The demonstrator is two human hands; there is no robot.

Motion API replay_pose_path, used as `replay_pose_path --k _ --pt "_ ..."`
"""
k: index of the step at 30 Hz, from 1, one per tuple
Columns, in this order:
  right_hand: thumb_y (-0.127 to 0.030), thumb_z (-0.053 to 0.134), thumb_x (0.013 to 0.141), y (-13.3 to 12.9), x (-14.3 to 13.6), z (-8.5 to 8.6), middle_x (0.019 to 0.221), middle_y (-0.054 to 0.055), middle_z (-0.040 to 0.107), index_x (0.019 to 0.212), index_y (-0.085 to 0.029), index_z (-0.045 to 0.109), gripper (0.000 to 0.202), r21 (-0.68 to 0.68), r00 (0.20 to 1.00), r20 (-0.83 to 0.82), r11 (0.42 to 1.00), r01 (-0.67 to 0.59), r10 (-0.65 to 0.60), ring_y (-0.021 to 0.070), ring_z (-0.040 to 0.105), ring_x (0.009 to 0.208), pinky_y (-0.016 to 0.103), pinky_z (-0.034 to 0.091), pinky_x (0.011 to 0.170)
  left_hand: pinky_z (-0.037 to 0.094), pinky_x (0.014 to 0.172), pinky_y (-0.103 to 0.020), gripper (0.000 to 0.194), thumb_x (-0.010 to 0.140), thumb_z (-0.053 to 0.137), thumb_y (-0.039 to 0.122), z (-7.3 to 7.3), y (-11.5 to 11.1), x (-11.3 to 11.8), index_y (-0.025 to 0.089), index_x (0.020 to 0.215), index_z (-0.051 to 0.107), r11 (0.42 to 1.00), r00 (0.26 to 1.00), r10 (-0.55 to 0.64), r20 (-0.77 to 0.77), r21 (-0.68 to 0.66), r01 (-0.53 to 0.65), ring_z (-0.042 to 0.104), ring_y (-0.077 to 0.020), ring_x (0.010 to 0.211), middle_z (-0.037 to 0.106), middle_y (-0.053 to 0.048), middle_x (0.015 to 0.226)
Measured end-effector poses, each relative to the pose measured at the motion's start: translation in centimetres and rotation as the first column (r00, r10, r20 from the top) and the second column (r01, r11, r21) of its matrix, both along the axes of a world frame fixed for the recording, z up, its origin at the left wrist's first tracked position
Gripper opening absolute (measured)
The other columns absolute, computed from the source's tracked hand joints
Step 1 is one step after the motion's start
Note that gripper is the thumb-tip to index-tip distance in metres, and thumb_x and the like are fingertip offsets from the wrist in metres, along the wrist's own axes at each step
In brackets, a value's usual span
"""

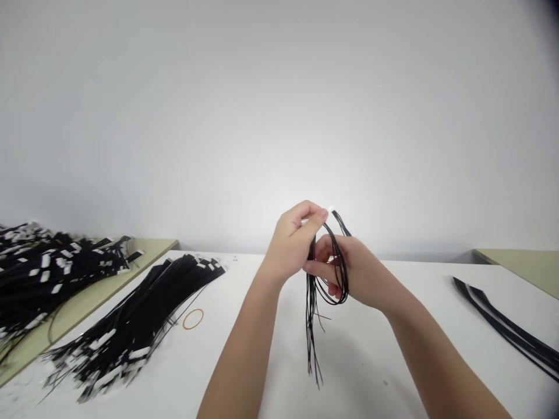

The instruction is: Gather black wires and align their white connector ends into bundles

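Note:
A bundle of thin black cables is looped between my two hands above the white table. My left hand pinches the upper part of the loop between thumb and fingers. Lower and to the right, my right hand is closed around the cables, its thumb tip close to my left hand. A small white connector sticks up at the top of the bundle. Loose cable ends hang down below my hands. Part of the bundle is hidden behind my fingers.
On the white table lie a pile of black cables with white connectors and an orange rubber band. Another cable heap covers the far-left beige surface. Several black cables lie at the right.

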State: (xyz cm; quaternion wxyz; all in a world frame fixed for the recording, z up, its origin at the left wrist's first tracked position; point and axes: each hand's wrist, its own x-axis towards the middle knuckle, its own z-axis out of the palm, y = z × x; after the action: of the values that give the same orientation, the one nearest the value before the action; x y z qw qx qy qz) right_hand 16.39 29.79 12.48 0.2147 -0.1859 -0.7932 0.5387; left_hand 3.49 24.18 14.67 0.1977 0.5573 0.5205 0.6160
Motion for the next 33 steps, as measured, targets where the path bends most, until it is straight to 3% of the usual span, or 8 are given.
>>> replay_pose_path --k 10,14,18,25,29,33 --pt "-0.039 0.062 0.074 -0.3 -0.4 -0.3 0.056 -0.002 0.048 0.066 -0.018 0.042 0.030 0.194 0.988 -0.006 0.969 0.154 -0.156 0.0113 0.049 0.048 0.022 0.035 0.044 0.038 0.049 -0.022 0.030 0.084 0.046 0.051 -0.7 0.2 0.5 0.021 0.080 0.049 0.990 0.996 -0.056 0.076 -0.124 0.065 0.045 -0.0096 0.050 0.043 0.001 0.058" --pt "-0.036 0.058 0.076 -0.2 -0.2 -0.3 0.055 -0.002 0.046 0.064 -0.018 0.041 0.028 0.257 0.985 -0.030 0.951 0.172 -0.170 0.0099 0.045 0.048 0.023 0.033 0.045 0.032 0.047 -0.020 0.031 0.084 0.046 0.051 -0.6 0.3 0.3 0.020 0.079 0.051 0.993 1.000 -0.025 0.011 -0.114 0.026 0.041 -0.0073 0.052 0.044 0.000 0.066" --pt "-0.036 0.055 0.079 0.0 0.3 -0.1 0.055 -0.002 0.044 0.061 -0.018 0.037 0.031 0.222 0.991 -0.004 0.966 0.133 -0.136 0.0105 0.045 0.050 0.023 0.031 0.046 0.031 0.048 -0.020 0.033 0.085 0.045 0.050 -0.6 0.4 0.2 0.019 0.077 0.052 0.994 0.998 0.020 -0.066 -0.103 -0.026 0.037 -0.0067 0.053 0.044 0.000 0.069" --pt "-0.040 0.053 0.082 0.7 0.9 0.4 0.064 0.001 0.051 0.066 -0.017 0.047 0.029 0.157 0.995 0.062 0.985 0.068 -0.078 0.0117 0.050 0.056 0.025 0.042 0.053 0.032 0.046 -0.020 0.031 0.086 0.042 0.049 -1.0 0.5 0.1 0.020 0.079 0.050 0.992 0.997 0.005 -0.079 -0.129 -0.015 0.039 -0.0073 0.052 0.041 0.002 0.063" --pt "-0.039 0.051 0.085 0.9 1.0 0.4 0.072 0.002 0.055 0.079 -0.017 0.053 0.023 0.101 0.999 0.036 0.995 0.027 -0.031 0.0113 0.051 0.059 0.026 0.046 0.055 0.034 0.046 -0.019 0.032 0.087 0.041 0.050 -0.9 0.4 0.0 0.021 0.082 0.052 0.992 0.994 0.013 -0.107 -0.124 -0.027 0.043 -0.0077 0.053 0.045 0.001 0.064" --pt "-0.038 0.047 0.087 0.9 1.2 0.4 0.079 0.003 0.059 0.090 -0.019 0.048 0.018 0.033 1.000 -0.004 0.999 0.011 -0.010 0.0138 0.056 0.063 0.027 0.049 0.056 0.036 0.046 -0.017 0.032 0.087 0.040 0.050 -0.7 0.3 -0.2 0.021 0.085 0.052 0.991 0.992 -0.011 -0.124 -0.133 -0.006 0.048 -0.0075 0.056 0.052 0.000 0.071"
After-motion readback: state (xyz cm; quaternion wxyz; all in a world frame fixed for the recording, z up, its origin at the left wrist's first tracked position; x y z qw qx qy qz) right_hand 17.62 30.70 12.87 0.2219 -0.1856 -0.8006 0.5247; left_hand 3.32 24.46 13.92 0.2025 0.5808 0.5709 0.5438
